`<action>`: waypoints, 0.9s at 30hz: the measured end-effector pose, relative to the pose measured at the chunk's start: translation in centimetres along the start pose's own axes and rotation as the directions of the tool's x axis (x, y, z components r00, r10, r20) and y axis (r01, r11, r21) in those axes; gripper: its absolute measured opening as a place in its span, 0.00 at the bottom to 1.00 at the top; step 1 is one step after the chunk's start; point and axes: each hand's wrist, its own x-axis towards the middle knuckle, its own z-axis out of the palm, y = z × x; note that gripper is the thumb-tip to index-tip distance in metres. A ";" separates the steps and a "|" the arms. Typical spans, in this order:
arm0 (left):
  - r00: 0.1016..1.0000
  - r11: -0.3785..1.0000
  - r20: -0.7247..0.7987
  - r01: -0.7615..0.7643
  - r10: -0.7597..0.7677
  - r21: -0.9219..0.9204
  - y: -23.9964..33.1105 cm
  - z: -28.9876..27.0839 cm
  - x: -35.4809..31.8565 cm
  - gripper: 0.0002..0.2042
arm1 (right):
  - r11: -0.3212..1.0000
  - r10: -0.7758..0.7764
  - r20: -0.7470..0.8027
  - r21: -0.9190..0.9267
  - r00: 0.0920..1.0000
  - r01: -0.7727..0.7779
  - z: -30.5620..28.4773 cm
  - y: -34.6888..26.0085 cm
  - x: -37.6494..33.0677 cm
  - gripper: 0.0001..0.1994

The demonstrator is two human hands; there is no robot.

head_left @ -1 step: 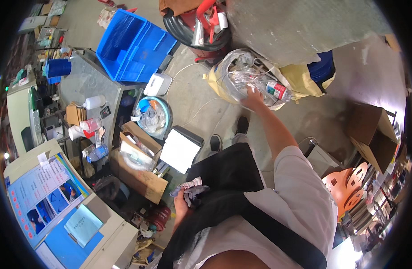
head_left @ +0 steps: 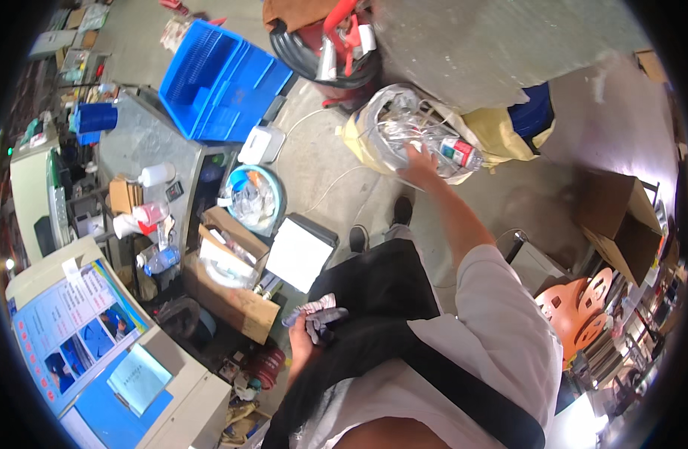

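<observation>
My right hand [head_left: 419, 168] reaches over the near rim of a pale yellow bag [head_left: 356, 138] lined with clear plastic. Its fingers look apart, pointing down among crumpled clear plastic, and a small white piece lies by the fingertips. A clear bottle with a red and green label [head_left: 459, 153] lies in the bag, just right of this hand. Held low against my black apron [head_left: 381, 280], my left hand [head_left: 302, 340] is closed round a bunched cloth [head_left: 323, 322], grey with a pale striped part.
Blue crates [head_left: 220, 86] stand at the far left, near a light blue bucket [head_left: 277, 196] of plastic waste. A red and black drum [head_left: 351, 71] is behind the yellow bag. On the right are an open cardboard box [head_left: 621, 224] and an orange stool [head_left: 572, 310].
The view has shifted slightly. My right hand has moved a little at the bag, and its fingers look more spread. My left hand keeps the cloth at the apron.
</observation>
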 end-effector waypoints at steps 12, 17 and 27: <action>0.642 0.982 0.755 -0.019 -0.134 0.190 8.0 11.7 -0.1 0.20 | 0.698 -0.230 -0.234 0.637 0.945 0.328 -10.1 -3.7 -28.3 0.28; 0.202 0.781 0.882 -0.410 -0.425 0.470 5.6 15.4 -6.5 0.25 | 0.330 0.240 -0.355 0.905 0.903 0.268 -5.5 -5.6 -38.8 0.22; 0.109 0.590 0.753 -0.553 -0.649 0.589 -1.5 18.6 -12.8 0.11 | -0.221 0.743 -0.377 0.642 0.553 0.734 -6.8 0.1 -52.1 0.02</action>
